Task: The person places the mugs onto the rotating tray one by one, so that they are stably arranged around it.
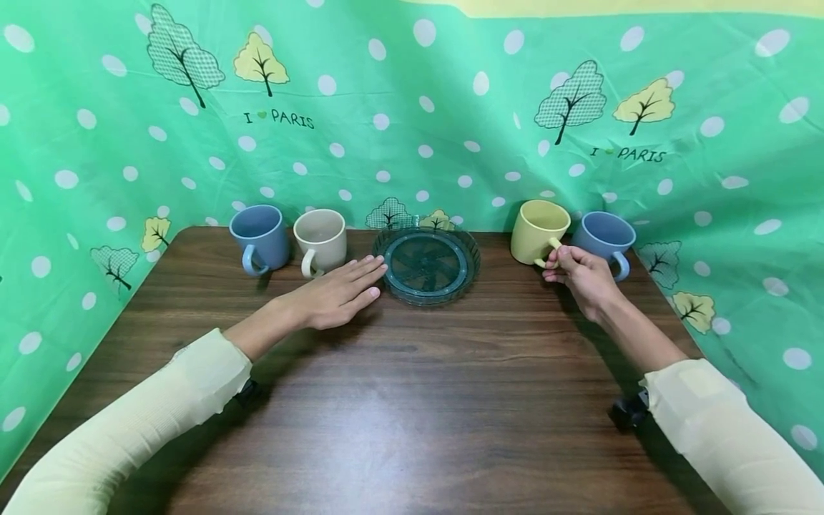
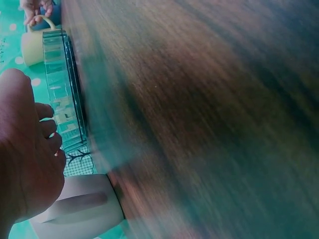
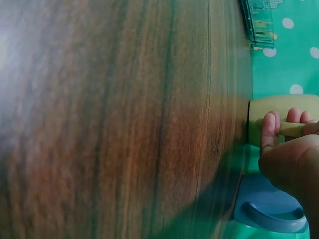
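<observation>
On the right, a yellow mug (image 1: 529, 239) stands upright on the table, its handle pinched between the thumb and fingers of my right hand (image 1: 584, 279). A blue mug (image 1: 601, 234) is just beside that hand, its handle facing the front. My left hand (image 1: 340, 292) is held flat, fingers straight and pointing at a round, see-through dark glass dish (image 1: 428, 297). Its fingertips are at the dish's left edge; whether they touch it, I cannot tell. Behind the left hand stands an off-white mug (image 1: 327, 247), partly covered by it. In the left wrist view that mug (image 2: 84, 214) sits below the palm.
Another blue mug (image 1: 269, 243) stands at the far left of the row. The brown wooden table (image 1: 412, 400) extends toward the front. A green dotted cloth (image 1: 412, 93) with printed trees hangs behind the table and along both sides.
</observation>
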`<state>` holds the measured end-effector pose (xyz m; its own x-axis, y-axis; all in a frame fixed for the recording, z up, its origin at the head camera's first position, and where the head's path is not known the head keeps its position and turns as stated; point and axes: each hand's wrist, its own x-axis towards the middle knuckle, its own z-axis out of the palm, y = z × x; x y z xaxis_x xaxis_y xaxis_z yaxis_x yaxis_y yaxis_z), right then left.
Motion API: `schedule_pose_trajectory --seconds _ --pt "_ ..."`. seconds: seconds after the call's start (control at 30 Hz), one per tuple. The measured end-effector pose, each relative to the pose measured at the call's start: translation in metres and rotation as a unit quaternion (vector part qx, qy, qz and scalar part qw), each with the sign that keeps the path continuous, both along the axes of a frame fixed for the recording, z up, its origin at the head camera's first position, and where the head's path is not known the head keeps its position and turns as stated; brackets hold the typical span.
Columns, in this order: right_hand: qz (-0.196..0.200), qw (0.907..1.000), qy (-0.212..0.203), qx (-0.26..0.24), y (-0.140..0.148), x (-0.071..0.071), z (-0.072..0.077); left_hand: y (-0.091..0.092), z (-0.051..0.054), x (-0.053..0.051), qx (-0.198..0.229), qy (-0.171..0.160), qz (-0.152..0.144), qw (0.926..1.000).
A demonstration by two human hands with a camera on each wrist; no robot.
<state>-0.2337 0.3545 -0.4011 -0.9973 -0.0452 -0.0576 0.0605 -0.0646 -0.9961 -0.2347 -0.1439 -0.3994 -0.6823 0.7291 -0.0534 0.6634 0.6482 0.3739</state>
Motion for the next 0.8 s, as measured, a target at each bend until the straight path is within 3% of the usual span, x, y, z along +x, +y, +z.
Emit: schedule_pose_trajectory --seconds 0.23,0.8 --pt "0.008 0.9997 0.016 -0.016 0.000 0.004 0.000 0.001 0.001 -0.001 0.000 -0.002 -0.002 1.0000" --pt "0.023 0.9992 0.032 -0.001 -0.014 0.006 0.010 0.000 0.002 -0.003 0.001 -0.010 -0.001 0.9999"
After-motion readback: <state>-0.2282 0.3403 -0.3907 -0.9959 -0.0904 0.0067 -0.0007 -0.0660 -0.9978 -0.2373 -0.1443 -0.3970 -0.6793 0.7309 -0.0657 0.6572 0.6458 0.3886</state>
